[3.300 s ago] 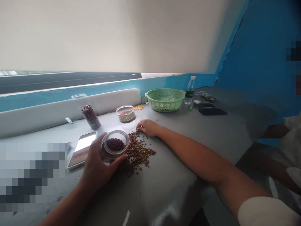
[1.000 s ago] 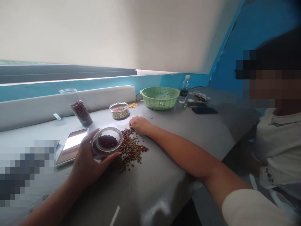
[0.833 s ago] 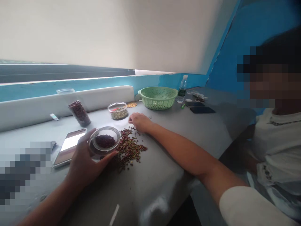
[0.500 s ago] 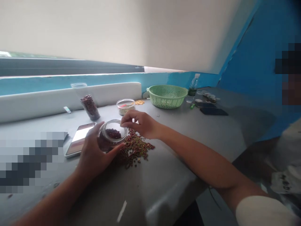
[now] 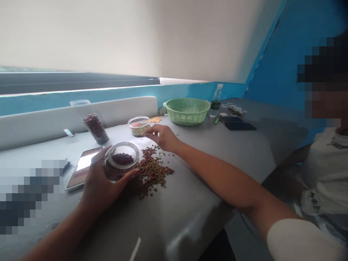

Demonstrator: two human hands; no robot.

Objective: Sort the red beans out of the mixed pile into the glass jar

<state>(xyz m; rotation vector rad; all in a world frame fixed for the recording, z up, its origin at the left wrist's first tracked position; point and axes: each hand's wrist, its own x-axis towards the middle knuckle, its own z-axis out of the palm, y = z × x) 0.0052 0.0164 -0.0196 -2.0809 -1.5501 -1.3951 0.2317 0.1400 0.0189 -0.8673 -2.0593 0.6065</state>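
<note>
My left hand is wrapped round a clear jar, tilted with its round mouth toward me. Dark red beans lie inside it. To the jar's right, a pile of mixed red and green beans is spread on the table. My right hand hovers beyond the pile, thumb and fingers pinched together; whatever they may hold is too small to make out. Just behind those fingertips stands a clear round tub with small green beans and something red in it.
A tall clear container of dark red beans stands behind a phone on the left. Farther back are a green basket, a water bottle, yellow kernels and dark phones. Another person sits at the right.
My right hand has moved from the jar's mouth, away over the bean pile toward the clear tub. The jar stays in my left hand. The view has shifted slightly to the right.
</note>
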